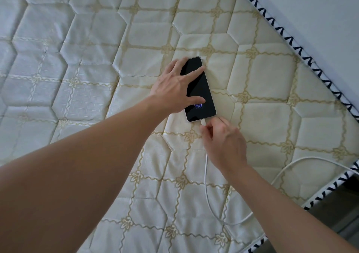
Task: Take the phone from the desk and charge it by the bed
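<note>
A bare quilted mattress [97,58] fills most of the head view, cream and pale gold with stitched octagons and squares and a leafy gold braid along the seams. Its edge is bound in white piping with a dark zigzag [291,38], running diagonally down the upper right against a plain pale wall [320,9]; the same piping turns the corner at the lower right, where a dark gap beside the bed [334,214] shows. The phone [200,91] lies flat on the mattress, screen up and mostly black, with a faint bluish fingerprint mark glowing near its lower end. The left hand [172,89] reaches in from the lower left on a long bare forearm, palm down, fingers [194,72] spread: one lies across the upper screen, the thumb rests near the fingerprint mark, and the others curl over the phone's far corner. The right hand [223,142] comes in from the lower right, its thumb and forefinger pinching the white charging cable [206,175] just behind the plug [203,121], which meets the phone's lower edge. From there the cable runs down the mattress, loops to the right and passes over the piping at the bed's right edge.
</note>
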Tool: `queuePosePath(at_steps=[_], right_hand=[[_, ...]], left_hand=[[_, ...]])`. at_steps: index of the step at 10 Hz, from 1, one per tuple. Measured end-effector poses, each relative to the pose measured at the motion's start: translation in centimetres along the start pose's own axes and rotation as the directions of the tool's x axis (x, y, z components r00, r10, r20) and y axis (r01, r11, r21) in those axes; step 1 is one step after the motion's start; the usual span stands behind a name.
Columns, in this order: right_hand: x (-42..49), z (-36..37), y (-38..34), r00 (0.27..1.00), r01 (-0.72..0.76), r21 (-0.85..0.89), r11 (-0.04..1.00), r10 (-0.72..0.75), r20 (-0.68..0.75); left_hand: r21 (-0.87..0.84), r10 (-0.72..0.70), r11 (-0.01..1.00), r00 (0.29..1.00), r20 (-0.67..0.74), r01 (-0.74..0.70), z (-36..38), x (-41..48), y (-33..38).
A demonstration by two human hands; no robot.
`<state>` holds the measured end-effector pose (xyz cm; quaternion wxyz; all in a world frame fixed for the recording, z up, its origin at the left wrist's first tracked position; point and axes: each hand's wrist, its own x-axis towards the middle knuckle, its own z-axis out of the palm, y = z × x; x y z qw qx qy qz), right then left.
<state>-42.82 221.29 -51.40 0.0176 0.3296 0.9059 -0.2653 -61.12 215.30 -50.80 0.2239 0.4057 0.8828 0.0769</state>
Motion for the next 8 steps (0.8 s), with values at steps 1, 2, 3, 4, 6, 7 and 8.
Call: queuePosePath(at_steps=[1,2,3,4,6,7,8], right_hand=[[0.8,-0.4,-0.4,0.999,0.014,-0.018,1.0,-0.013,0.048],[1.7,-1.0,-0.9,0.996,0.009,-0.043,0.999,-0.005,0.093],[2.2,-1.2,-1.2,0.991,0.005,-0.073,0.997,0.006,0.137],[2.6,-1.3,-1.3,0.984,0.0,-0.096,0.995,0.017,0.176],[1.9,-2.0,-1.4,0.985,0.06,-0.097,0.993,-0.043,0.166],[1.7,-3.0,-0.5,0.983,0.08,-0.119,0.99,-0.058,0.177],[1.1,-4.8,0.3,0.975,0.182,-0.218,0.959,-0.147,0.164]], left_hand=[[-0.028,0.009,1.0,1.0,0.006,-0.009,-0.2,0.3,-0.2],[-0.017,-0.011,1.0,1.0,-0.027,0.01,-0.3,0.3,-0.3],[-0.08,-0.166,0.984,0.979,-0.115,0.157,-0.2,-0.2,-0.8],[-0.128,-0.293,0.952,0.948,-0.127,0.277,0.1,-1.3,-1.5],[-0.089,-0.34,0.94,0.927,-0.157,0.33,1.8,-5.5,-2.2],[-0.057,-0.31,0.951,0.929,-0.2,0.305,1.9,-6.8,-1.6],[-0.038,-0.313,0.949,0.926,-0.211,0.312,0.9,-8.9,-0.3]])
